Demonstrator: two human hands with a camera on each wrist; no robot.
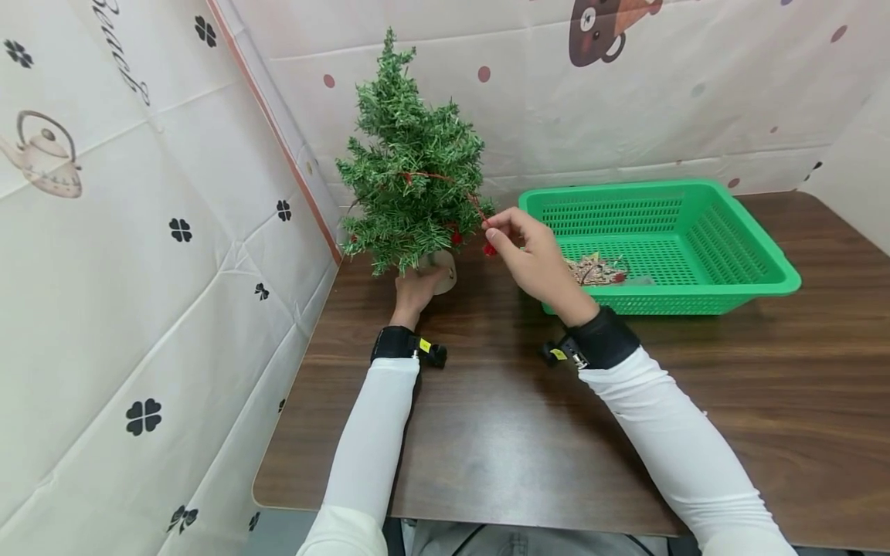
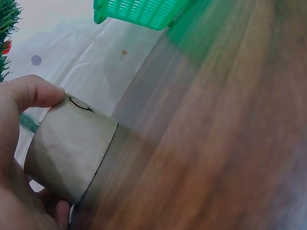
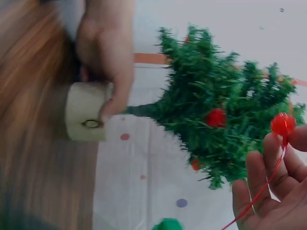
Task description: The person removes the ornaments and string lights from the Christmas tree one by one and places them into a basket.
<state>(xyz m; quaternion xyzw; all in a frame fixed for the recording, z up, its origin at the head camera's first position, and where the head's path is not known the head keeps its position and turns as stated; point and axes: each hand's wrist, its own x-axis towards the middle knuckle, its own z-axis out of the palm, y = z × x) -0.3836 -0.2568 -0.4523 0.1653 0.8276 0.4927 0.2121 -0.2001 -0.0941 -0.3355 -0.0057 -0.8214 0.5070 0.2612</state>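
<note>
A small artificial Christmas tree [image 1: 417, 147] stands on the table in a pale round base [image 2: 72, 148]. My left hand [image 1: 416, 292] grips that base, thumb on one side and fingers on the other. Beside the tree's lower right branches, my right hand [image 1: 535, 255] pinches a red string with a red pompom [image 3: 283, 123] between thumb and fingers. The red string [image 1: 434, 177] runs across the front of the branches. More red pompoms [image 3: 216, 117] show among the green needles; part of the string is hidden by the foliage.
A green plastic basket [image 1: 758, 287] stands right of the tree at the back of the brown wooden table [image 1: 487, 432]. Small tan pieces [image 1: 596, 270] lie inside, partly hidden by my right hand. Patterned white sheeting [image 1: 174, 309] hangs behind and at the left.
</note>
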